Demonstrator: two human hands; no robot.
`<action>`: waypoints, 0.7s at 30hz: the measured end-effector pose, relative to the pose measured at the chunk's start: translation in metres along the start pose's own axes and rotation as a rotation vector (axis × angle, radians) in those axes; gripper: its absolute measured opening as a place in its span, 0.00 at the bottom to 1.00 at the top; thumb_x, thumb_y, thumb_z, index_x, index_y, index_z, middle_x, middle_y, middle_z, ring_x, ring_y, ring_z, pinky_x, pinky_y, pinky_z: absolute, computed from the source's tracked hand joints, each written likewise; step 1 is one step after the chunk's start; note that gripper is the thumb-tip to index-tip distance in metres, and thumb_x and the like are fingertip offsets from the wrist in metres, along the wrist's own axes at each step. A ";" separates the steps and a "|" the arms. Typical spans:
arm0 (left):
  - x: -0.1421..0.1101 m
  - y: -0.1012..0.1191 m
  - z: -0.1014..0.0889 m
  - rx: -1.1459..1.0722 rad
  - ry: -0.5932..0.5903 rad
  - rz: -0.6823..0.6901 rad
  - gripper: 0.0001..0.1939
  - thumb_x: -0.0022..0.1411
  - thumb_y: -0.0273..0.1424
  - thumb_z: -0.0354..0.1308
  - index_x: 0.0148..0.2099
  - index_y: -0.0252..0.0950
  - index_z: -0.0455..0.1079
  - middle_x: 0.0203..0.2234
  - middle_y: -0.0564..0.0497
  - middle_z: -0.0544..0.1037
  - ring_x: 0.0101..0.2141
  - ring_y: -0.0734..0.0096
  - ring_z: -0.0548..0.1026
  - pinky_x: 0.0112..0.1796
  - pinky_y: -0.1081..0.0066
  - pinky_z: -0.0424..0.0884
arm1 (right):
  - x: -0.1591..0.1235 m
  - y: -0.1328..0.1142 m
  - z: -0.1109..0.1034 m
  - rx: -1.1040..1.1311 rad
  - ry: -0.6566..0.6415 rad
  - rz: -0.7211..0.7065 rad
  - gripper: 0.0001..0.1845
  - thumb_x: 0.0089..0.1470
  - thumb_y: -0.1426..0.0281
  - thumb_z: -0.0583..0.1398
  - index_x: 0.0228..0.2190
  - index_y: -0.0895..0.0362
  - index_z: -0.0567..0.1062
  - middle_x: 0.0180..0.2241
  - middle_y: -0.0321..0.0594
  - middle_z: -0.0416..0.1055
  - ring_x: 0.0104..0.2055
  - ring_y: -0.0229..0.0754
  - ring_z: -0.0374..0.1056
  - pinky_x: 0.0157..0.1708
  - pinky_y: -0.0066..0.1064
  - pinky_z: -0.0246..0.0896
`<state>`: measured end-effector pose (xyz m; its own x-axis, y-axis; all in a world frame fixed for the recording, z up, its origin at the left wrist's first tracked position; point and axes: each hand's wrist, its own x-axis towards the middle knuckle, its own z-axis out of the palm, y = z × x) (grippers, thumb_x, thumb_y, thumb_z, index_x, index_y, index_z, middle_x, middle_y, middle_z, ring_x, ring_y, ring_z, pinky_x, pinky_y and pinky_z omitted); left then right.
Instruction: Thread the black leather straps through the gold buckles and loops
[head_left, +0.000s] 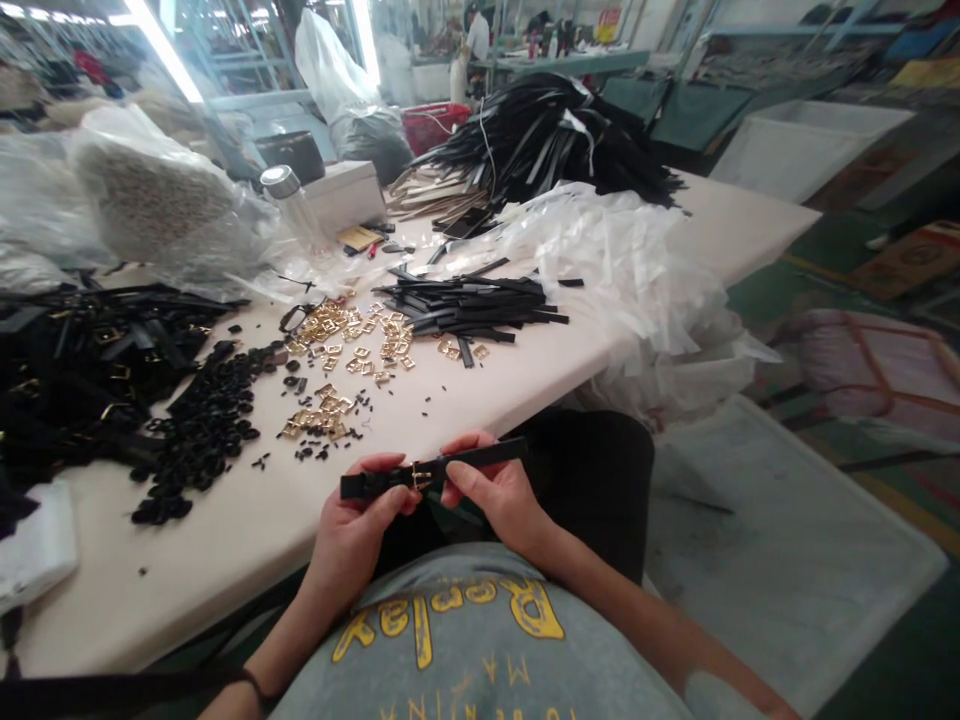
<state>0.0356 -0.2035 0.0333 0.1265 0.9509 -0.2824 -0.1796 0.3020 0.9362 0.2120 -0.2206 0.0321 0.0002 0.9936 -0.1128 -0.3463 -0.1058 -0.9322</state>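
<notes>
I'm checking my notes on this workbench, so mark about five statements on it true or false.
1. The left hand and right hand both hold the black strap. True.
2. The strap's buckle is silver. False: that buckle is gold-coloured.
3. Loose gold-coloured buckles lie on the table. True.
4. The black round pieces are in a red basket. False: the black round pieces lie on the table.
5. White plastic hangs over the table's edge. True.

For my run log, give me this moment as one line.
left hand: holding black strap; right hand: holding same strap; gold buckle: between hands; loose buckles, black strips: on table
</notes>
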 end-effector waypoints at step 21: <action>-0.005 -0.010 -0.006 0.118 -0.017 0.045 0.18 0.52 0.36 0.69 0.44 0.36 0.74 0.24 0.54 0.79 0.25 0.72 0.77 0.31 0.73 0.74 | 0.000 -0.017 -0.003 -0.404 -0.314 0.160 0.05 0.54 0.76 0.55 0.31 0.58 0.71 0.27 0.33 0.72 0.24 0.31 0.65 0.25 0.22 0.63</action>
<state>0.0310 -0.2108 0.0237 0.1372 0.9618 -0.2367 -0.0699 0.2478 0.9663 0.2203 -0.2186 0.0466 -0.3247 0.9213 -0.2141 0.0696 -0.2025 -0.9768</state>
